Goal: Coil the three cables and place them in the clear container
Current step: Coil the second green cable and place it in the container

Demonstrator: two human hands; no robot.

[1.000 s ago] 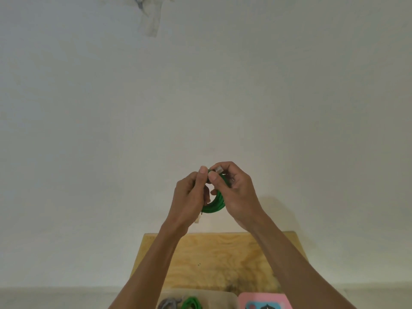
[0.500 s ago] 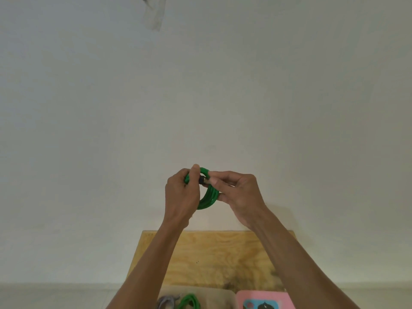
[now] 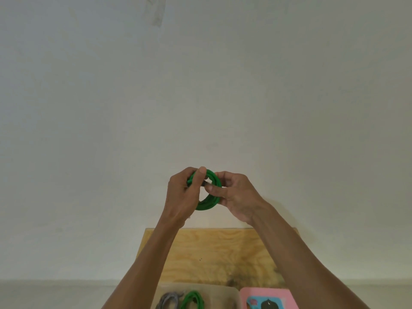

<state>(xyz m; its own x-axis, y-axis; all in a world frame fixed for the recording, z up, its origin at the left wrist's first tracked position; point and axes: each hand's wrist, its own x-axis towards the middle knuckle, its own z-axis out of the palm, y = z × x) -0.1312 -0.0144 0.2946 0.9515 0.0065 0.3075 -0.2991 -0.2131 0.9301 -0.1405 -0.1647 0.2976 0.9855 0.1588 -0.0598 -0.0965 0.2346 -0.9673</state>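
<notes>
Two bare hands are up in the air in front of a plain white wall. Together they hold a green round cable coiled into a ring. The ring is well above the light wooden board table.

The left hand is curled shut around the left side of the green ring. Its thumb sticks up over the top of the ring. The right hand is closed on the right side of the ring. Its thumb and a finger pinch a small dark plug end in the middle of the ring. The two hands are just beside each other, almost touching. Both forearms reach up from the bottom of the view and cross over the table.

Below the table's far part, at the near edge of the view, sits a clear plastic container. Only its top part shows. Inside it lies a second green coiled cable. Just to the left of that one, also in the container, lies a grey coiled cable. The two look very close, but I cannot tell if they touch.

Right beside the container, on the table, is a flat pink thing with a blue and black picture on it. I cannot tell what it is.

High above the table, a pale strip hangs on the wall.
</notes>
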